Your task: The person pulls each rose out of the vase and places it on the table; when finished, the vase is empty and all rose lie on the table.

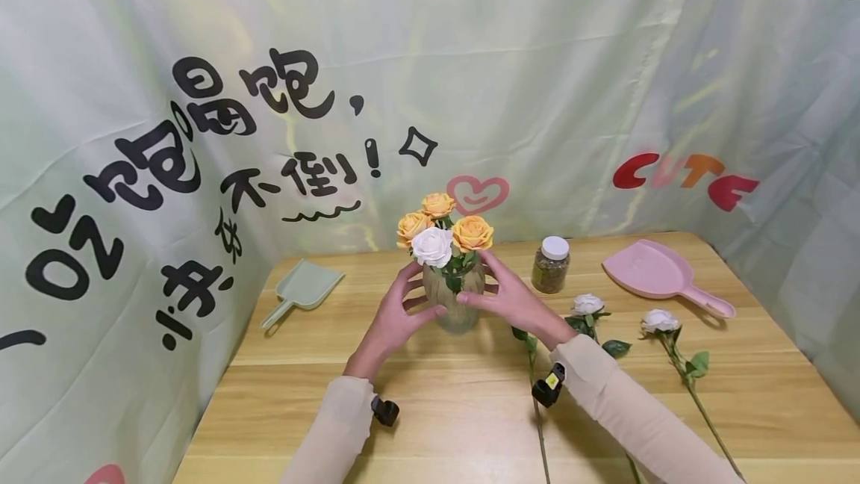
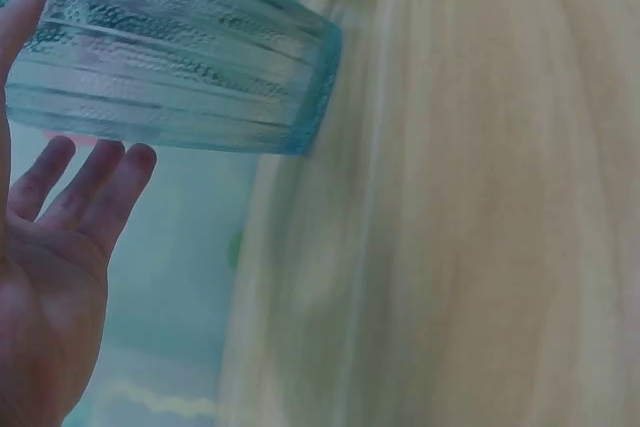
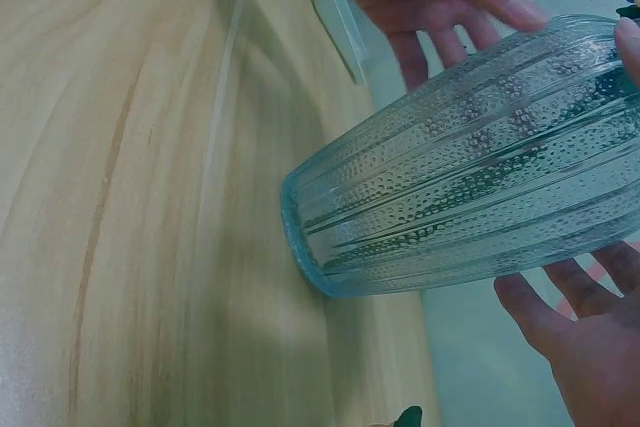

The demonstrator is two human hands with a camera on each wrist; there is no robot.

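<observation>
A ribbed clear glass vase [image 1: 445,293] stands upright over the wooden table, with three orange roses [image 1: 472,233] and a white rose [image 1: 432,246] at its mouth. My left hand [image 1: 398,318] holds the vase from the left, thumb across the front and fingers round the side. From the other side my right hand [image 1: 513,299] grips it the same way, its thumb near the left one. Up close in the right wrist view, the dimpled glass of the vase [image 3: 450,167] lies between both hands, fingertips right at its wall. Stems inside are mostly hidden.
To the right lie white roses [image 1: 661,320] on long stems, partly under the right forearm. A jar with a white lid [image 1: 551,271] and a pink dustpan [image 1: 645,269] sit behind them. A pale green dustpan [image 1: 309,284] lies at left. Printed cloth [image 1: 524,95] hangs behind the table.
</observation>
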